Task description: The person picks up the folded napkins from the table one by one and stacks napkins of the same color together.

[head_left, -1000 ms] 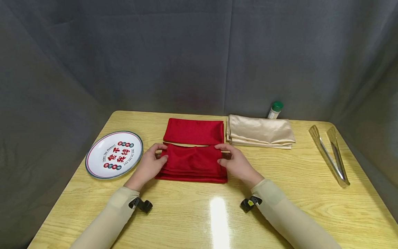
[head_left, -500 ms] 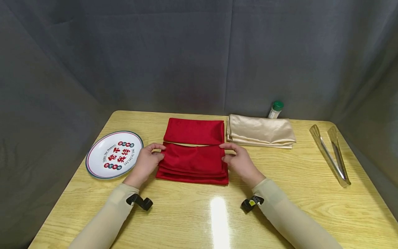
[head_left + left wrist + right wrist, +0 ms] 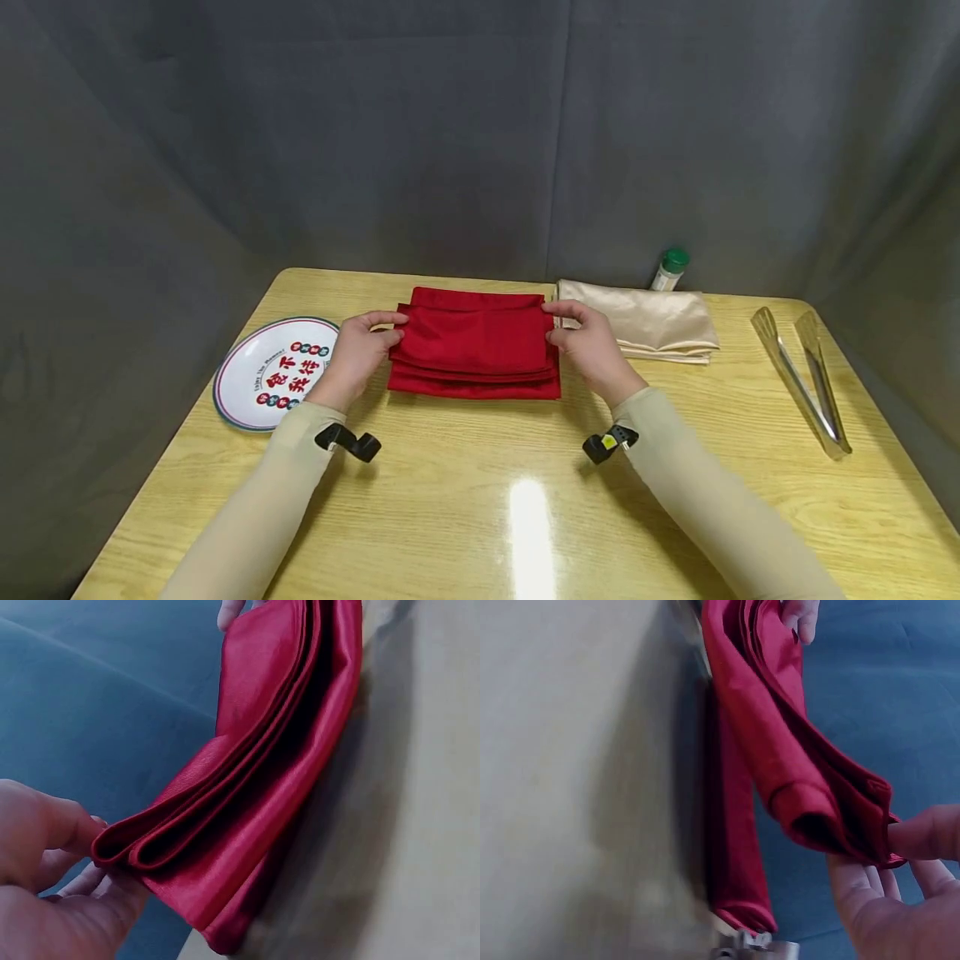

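Observation:
Both hands hold a folded red satin cloth [image 3: 472, 340] by its far corners in the head view. The left hand [image 3: 358, 350] pinches the left end between thumb and fingers. At the opposite end the right hand [image 3: 595, 350] pinches in the same way. Stacked folds of the held cloth [image 3: 247, 802] droop toward the near side in the left wrist view. Its layers [image 3: 780, 750] hang raised off the table in the right wrist view. Behind it lies a second folded red cloth [image 3: 480, 297], now mostly covered by the held one.
A folded beige satin cloth [image 3: 641, 317] lies right of the red ones, partly behind the right hand. A green-capped bottle [image 3: 670, 268] stands behind it. Metal tongs [image 3: 802, 387] rest at the right. A white printed plate [image 3: 251, 375] sits left, partly hidden by the left hand.
Both hands have raised the near red cloth and carried it away from the body, over the second red cloth. The right hand's grip shifted slightly outward earlier. Other objects stayed put.

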